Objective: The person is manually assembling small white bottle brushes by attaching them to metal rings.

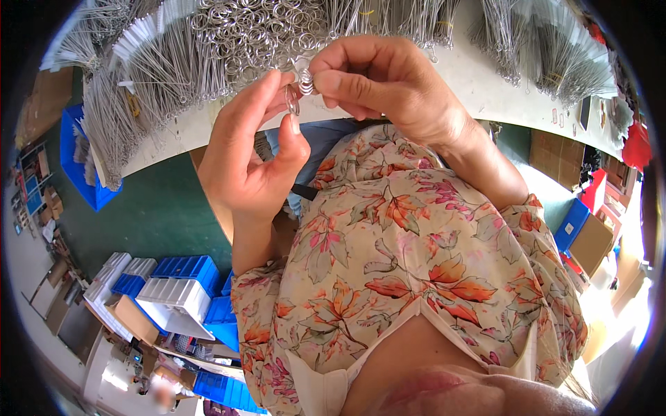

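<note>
Pinching bright little metal pieces over the pale bench [177,132], we have both hands raised and their fingertips almost meeting, and here is how it stands: our left hand [243,163] has a metal ring [292,100] held on edge between thumb and fingers, its palm turned inward, while our right hand [388,80] has thumb and forefinger clamped on a small stack of rings [305,82], which looks like a short coil just beside that ring! Do the two touch? We cannot tell, they sit so close, and we cannot make out whether the left fingers have one ring or a couple lying flush. Just beyond our fingertips spreads the heap of loose rings [257,31], flanked by bundles of thin metal wires [128,83] on our left and more wire bundles [572,66] over on our right. The step in hand, as we judge it, is close fingertip handling of rings, either parting them or bringing them together, and from one view we will not call which. For the next move, we reckon, it takes a steady left pinch, a slight roll of the right thumb and a light touch, because a stack that small could easily spring or slip from our fingers
</note>
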`<state>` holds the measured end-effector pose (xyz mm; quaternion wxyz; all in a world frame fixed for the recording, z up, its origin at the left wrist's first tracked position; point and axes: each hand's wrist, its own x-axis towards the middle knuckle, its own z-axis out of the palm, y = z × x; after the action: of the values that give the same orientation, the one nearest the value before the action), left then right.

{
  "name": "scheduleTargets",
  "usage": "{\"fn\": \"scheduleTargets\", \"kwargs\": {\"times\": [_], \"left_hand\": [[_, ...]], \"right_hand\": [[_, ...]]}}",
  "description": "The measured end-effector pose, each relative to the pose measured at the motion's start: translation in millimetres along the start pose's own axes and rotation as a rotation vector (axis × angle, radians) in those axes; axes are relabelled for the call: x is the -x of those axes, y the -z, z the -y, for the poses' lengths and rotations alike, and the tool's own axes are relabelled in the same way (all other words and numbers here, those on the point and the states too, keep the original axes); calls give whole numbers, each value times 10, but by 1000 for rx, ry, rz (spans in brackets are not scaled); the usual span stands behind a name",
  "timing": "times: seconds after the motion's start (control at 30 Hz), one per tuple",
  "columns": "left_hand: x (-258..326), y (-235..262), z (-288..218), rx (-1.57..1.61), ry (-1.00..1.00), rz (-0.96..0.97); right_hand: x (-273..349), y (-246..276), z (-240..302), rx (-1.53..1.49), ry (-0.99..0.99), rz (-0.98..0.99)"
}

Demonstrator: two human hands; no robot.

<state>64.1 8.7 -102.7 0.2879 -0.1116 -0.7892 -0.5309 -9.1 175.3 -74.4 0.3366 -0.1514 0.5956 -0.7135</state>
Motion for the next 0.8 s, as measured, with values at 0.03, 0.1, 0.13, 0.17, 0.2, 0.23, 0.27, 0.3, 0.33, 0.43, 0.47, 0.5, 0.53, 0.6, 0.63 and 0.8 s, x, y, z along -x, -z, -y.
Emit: {"fn": "scheduleTargets", "kwargs": {"times": [0.03, 0.1, 0.13, 0.17, 0.2, 0.23, 0.27, 0.3, 0.33, 0.43, 0.47, 0.5, 0.53, 0.6, 0.63, 0.8], "left_hand": [[-9, -6, -10, 22, 10, -31], [-30, -23, -14, 7, -38, -32], [-42, -28, -19, -11, -87, -35], [-48, -27, -27, -11, -86, -35], [-52, -25, -37, -59, -110, -43], [-51, -24, -44, -106, -135, -52], [-50, -27, -45, -106, -134, -52], [-48, -33, -42, -101, -144, -56], [-49, -35, -45, -97, -153, -60], [-65, 21, -92, -88, -90, 4], [-56, 35, -76, -90, -87, 3], [-37, 49, -47, 6, -41, 12], [-39, 62, -17, 103, 4, 24], [-46, 92, 20, 134, 67, 71], [-57, 113, 9, 167, 108, 113], [-132, 258, -12, 455, 416, 148]], "right_hand": [[11, -19, 10, -11, -2, 3], [27, -59, 28, -23, -6, 6], [31, -79, 42, -43, 3, 8], [32, -88, 53, -64, 11, 10], [32, -86, 62, -65, 10, 11], [33, -85, 68, -60, 18, 24], [37, -86, 68, -55, 26, 37], [42, -88, 52, -56, 25, 36], [39, -90, 29, -28, 31, 38], [42, -66, 21, 70, 53, 47], [39, -48, 32, 143, 70, 55], [26, -22, 33, 141, 67, 57], [-3, 16, 37, 272, 118, 116], [-39, 49, 60, 398, 163, 178], [-27, 33, 116, 429, 102, 184], [-44, -39, 182, 253, -66, 231]]}}
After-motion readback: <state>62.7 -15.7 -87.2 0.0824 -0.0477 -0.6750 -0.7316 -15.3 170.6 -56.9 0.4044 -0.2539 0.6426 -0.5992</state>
